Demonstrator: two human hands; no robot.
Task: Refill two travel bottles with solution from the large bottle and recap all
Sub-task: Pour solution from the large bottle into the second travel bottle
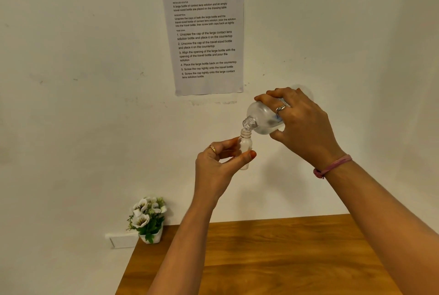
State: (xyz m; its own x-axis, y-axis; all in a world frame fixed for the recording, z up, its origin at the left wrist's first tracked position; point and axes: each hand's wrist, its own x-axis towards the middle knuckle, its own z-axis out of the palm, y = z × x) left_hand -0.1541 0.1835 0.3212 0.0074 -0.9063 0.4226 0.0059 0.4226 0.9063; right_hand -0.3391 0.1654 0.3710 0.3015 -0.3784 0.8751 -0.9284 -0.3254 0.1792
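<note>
Bench: wooden top, warm brown with a visible grain, set against a pale wall; its left and far edges show, the rest runs out of frame past my forearms.

Flower pot: small and white, standing at the far left corner of the bench, right at the edge near the wall. It holds white flowers with dark centres and green leaves, upright. Whether its base sits fully on the wood I cannot tell.

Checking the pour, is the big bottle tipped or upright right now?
Tipped. The large bottle lies nearly sideways in the right hand, its uncapped mouth angled down over the travel bottle.
</note>
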